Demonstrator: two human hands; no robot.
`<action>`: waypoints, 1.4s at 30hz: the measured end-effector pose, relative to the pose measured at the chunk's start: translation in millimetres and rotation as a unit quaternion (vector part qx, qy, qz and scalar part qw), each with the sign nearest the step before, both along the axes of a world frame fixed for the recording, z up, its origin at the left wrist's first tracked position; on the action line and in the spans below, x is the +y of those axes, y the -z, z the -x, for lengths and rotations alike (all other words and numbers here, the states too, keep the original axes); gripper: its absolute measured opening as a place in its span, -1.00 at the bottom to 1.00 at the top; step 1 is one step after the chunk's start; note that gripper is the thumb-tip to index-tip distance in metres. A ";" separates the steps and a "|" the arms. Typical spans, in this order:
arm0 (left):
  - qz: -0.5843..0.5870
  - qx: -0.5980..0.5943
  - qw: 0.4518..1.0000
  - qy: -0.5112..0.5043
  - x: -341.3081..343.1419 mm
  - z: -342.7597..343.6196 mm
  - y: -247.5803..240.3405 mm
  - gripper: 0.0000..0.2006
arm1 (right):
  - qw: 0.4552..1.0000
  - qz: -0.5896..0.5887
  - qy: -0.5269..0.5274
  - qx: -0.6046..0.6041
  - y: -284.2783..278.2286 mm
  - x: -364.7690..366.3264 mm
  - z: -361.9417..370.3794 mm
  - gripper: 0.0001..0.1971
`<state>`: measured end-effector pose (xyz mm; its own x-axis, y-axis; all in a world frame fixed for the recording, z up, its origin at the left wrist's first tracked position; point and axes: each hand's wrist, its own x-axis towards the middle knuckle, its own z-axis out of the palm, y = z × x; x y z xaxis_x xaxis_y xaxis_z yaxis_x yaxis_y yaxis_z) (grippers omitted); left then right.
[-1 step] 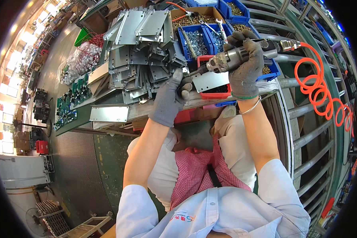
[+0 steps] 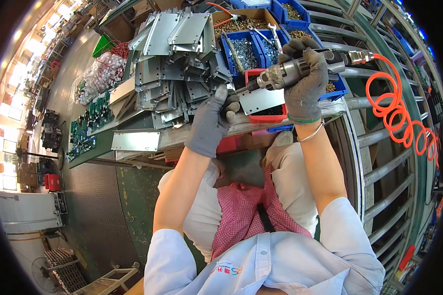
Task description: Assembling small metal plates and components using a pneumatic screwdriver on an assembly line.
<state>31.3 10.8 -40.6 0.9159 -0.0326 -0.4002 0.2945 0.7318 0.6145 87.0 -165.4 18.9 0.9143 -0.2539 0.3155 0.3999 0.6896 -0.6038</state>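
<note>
My right hand (image 2: 305, 81), in a grey glove, is wrapped round the body of a pneumatic screwdriver (image 2: 280, 74) held sideways, its bit pointing left. A coiled orange air hose (image 2: 386, 101) runs from the back end of the tool. My gloved left hand (image 2: 212, 118) is closed, thumb and fingers pinched at the bit's tip; whatever small thing they hold is hidden. Just under the tool, a flat metal plate with holes (image 2: 261, 101) lies across a red bin (image 2: 268, 118). Left of my left hand, a tall heap of metal brackets (image 2: 170, 73) covers the bench.
Behind the tool stand blue bins of small metal parts (image 2: 243, 51), with wrenches (image 2: 275, 37) and orange-handled pliers (image 2: 236, 17) over them. One bare plate (image 2: 135, 141) rests at the bench's left front edge, near green circuit boards (image 2: 91, 120). A roller conveyor (image 2: 386, 179) flanks my right.
</note>
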 end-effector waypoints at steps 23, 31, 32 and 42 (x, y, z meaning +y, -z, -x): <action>0.030 -0.058 0.998 0.020 -37.1 -69.2 -48.8 -0.33 | 0.923 -0.374 -0.047 0.077 23.9 -77.8 -45.5 -0.80; -0.420 -0.338 0.841 0.051 -23.1 -183.5 -33.0 -0.67 | 0.944 -0.326 0.017 0.057 14.8 -98.6 -33.1 -0.77; -0.420 -0.337 0.841 0.055 -24.7 -180.6 -28.5 -0.67 | 0.943 -0.327 0.020 0.058 15.6 -99.2 -33.4 -0.77; -0.559 -0.164 0.812 -0.018 -14.9 -25.5 -42.4 -0.78 | 0.963 -0.261 -0.022 0.065 16.5 -98.6 -35.1 -0.75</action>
